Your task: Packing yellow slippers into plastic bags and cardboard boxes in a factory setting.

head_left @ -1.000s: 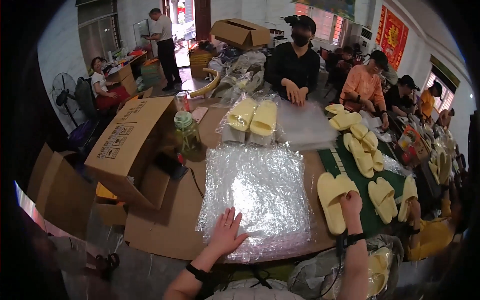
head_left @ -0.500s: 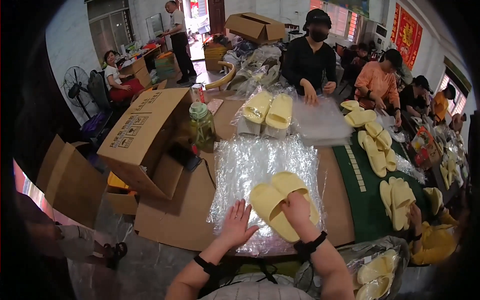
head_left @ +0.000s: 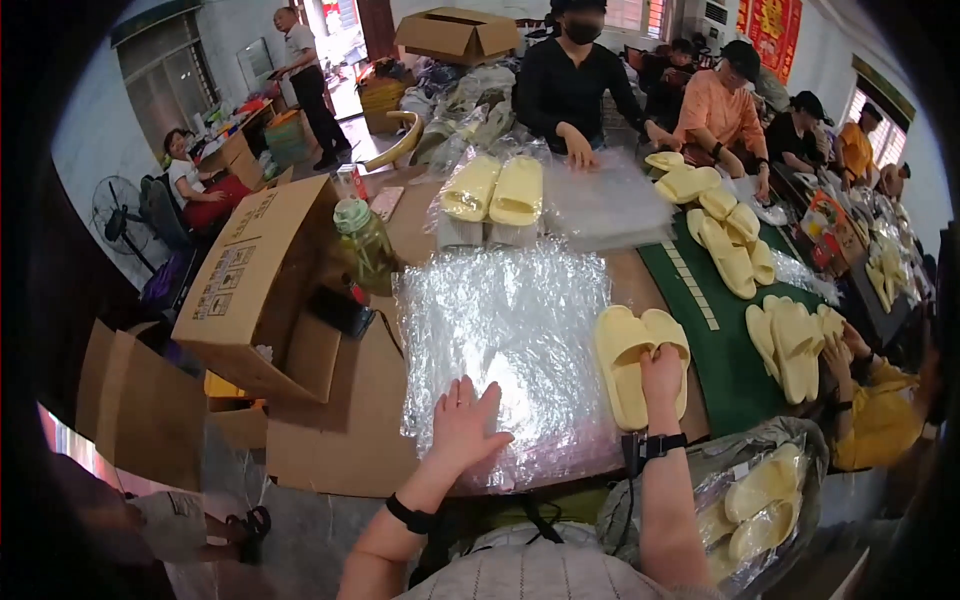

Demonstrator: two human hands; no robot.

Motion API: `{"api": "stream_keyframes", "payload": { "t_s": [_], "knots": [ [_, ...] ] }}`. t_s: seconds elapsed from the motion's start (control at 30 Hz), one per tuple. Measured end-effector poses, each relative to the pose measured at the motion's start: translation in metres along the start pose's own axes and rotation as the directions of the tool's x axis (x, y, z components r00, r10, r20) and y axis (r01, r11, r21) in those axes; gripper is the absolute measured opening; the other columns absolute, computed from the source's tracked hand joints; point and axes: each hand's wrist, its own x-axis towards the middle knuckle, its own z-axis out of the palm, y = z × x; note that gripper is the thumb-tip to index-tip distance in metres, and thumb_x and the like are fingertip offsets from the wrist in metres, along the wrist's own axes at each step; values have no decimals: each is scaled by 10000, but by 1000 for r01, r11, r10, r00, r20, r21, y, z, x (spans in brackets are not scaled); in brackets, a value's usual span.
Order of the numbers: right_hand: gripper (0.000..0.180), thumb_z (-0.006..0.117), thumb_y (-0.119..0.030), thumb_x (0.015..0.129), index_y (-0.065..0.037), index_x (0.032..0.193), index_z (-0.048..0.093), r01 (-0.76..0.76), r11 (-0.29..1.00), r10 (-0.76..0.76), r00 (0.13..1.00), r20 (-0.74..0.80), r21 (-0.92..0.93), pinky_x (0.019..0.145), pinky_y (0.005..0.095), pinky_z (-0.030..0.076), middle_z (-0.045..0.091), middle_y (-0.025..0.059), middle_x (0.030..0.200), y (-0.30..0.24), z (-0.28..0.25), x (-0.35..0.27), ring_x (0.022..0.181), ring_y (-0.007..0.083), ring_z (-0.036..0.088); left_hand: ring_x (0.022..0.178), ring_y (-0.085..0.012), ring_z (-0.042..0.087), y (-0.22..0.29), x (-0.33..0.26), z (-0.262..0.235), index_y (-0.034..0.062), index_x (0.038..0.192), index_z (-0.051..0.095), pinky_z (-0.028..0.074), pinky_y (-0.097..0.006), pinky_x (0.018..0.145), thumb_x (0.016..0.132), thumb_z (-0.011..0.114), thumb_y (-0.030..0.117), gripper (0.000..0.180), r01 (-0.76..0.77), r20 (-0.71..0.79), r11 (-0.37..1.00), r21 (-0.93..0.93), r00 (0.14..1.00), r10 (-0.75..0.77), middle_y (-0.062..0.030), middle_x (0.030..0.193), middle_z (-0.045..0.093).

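While both forearms come up from the lower edge, the scene reads from near to far like this:

Bag at the lap: a clear plastic bag of pale yellow slippers sits at the lower right, just beside the right forearm.

Left hand: the left hand lies flat on the stack of clear plastic bags, fingers spread wide and holding nothing, pressing near the stack's close edge.

Right hand: the right hand is closed around the near end of a pair of yellow slippers, fingers wrapped over the soles.

Slippers in hand: the pair is held side by side, lengthwise away from the person, at the right edge of the plastic stack and partly over the brown table.

Green mat: a green mat lies just right of the held pair, with loose yellow slippers strewn across it.

Cardboard box: an open brown box lies tipped on its side to the left of the stack.

Bottle: a bottle with a green cap stands between the box and the stack.

Bagged pairs: bagged slippers rest beyond the stack's far edge.

Co-workers: a person in black stands across the table with hands on plastic sheets; a person in orange works to the right.
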Motion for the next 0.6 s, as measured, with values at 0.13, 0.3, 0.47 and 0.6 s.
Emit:
{"api": "stream_keyframes", "payload": {
  "t_s": [0.13,0.3,0.47,0.6],
  "knots": [
    [291,684,-228,848,22,807,540,-34,982,22,997,68,185,665,448,477,605,179,780,-9,-11,-7,737,369,611,1303,-410,437,-5,3,6,214,1335,539,408,-519,1017,737,779,402,672,-129,-196,992,9,972,128,-230,1390,455],
    [234,675,-109,835,24,779,492,14,917,-15,1000,0,399,614,375,447,554,142,720,-13,-23,-17,647,249,552,1157,-394,539,-11,9,12,160,1148,609,490,-470,909,768,748,306,430,-254,-232,951,-177,950,211,-147,1211,542],
    [172,650,17,816,20,779,482,182,746,-116,983,-144,641,614,310,433,516,88,703,-42,-51,-31,657,157,506,1284,-424,468,-17,25,24,116,1305,580,438,-477,1019,830,717,358,550,-235,-342,932,-276,930,133,-189,1400,508],
    [87,644,38,787,16,810,562,191,839,-125,979,-162,510,640,323,470,607,90,746,-21,-74,-44,689,170,566,1343,-421,389,-1,26,1,52,1281,587,347,-485,1101,758,748,375,636,-342,-259,905,-254,925,277,-240,1420,473]
  ]
}}
